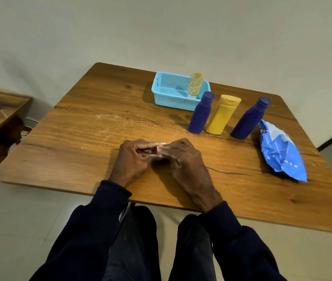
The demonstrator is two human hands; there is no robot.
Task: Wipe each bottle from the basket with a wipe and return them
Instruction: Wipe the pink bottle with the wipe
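So both hands, left hand (134, 157) and right hand (181, 157), pinch a small white wipe (162, 146) together near the basket (173, 100); one patterned bottle (195, 84) stands inside it, three bottles just beside it.

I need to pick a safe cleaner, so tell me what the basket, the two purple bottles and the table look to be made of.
Blue basket: moulded plastic by its look, with perforated mesh walls. Left purple bottle and right purple bottle: a matte, non-glossy finish, perhaps coated plastic or metal; I cannot tell which. Table: wood grain with dark cracks and knots, either wood or a wood-look laminate.
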